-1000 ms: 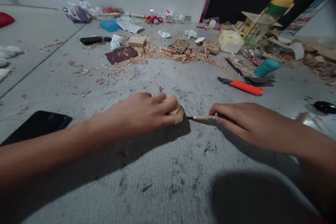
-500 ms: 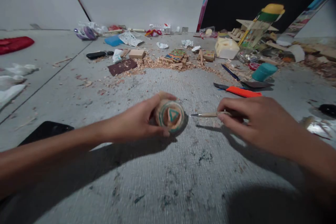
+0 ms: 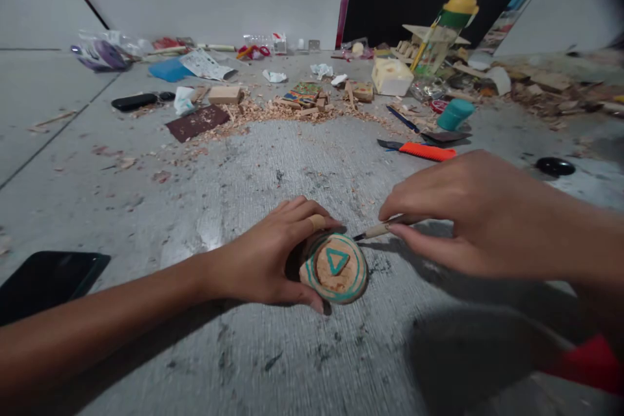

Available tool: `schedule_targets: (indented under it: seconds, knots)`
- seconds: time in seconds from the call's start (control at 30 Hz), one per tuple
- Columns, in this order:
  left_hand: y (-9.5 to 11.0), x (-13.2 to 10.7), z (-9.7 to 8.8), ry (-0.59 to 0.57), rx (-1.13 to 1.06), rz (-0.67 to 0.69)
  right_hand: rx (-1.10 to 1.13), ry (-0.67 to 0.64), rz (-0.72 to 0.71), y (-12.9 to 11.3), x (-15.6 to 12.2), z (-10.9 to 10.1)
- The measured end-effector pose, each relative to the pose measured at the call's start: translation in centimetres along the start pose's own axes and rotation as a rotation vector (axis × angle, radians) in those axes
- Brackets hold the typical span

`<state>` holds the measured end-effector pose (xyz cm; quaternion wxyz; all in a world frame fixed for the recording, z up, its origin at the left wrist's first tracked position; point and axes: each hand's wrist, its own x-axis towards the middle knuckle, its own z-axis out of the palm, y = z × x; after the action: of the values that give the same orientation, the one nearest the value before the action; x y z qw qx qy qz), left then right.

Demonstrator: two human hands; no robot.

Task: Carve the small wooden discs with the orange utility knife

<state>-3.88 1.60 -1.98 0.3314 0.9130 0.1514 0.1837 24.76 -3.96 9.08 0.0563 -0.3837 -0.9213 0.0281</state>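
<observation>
My left hand (image 3: 273, 250) grips a round wooden disc (image 3: 358, 283) by its left side, thumb below and fingers over the top edge. The disc lies tilted on the grey floor, with a teal triangle in the middle of a carved recess and teal rings near the rim. Between thumb and fingers of my right hand (image 3: 468, 214) is a thin carving chisel (image 3: 375, 231) with a wooden handle and narrow metal blade. Its tip points left at the disc's upper right edge; I cannot tell whether they touch.
Beyond my hands lie an orange-handled knife (image 3: 426, 152), a teal cylinder (image 3: 455, 114), brown sandpaper (image 3: 197, 123), a wood block (image 3: 225, 95) and wood shavings (image 3: 268, 114). A dark phone (image 3: 49, 283) is at the left, and a black oval object (image 3: 556, 166) at the right.
The disc and my left hand have come down and slightly right in view, and the disc's face shows more sharply. The chisel tip is now closer to its upper edge. The view has turned rightward.
</observation>
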Motion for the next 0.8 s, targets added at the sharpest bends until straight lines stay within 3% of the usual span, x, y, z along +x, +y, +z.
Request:
schedule_targets:
  seconds: [0.13,0.37,0.8]
  knots:
    - [-0.1,-0.2,0.0,0.018,-0.005,0.035,0.016,-0.025,-0.067,-0.7,0.9,-0.9]
    - [-0.3,-0.3,0.0,0.018,-0.064,0.013,-0.042,-0.134,-0.136,-0.5,3.0,-0.6]
    - [0.4,-0.3,-0.6,-0.030,-0.081,0.003,0.089,-0.136,-0.227,-0.1,4.9,-0.9]
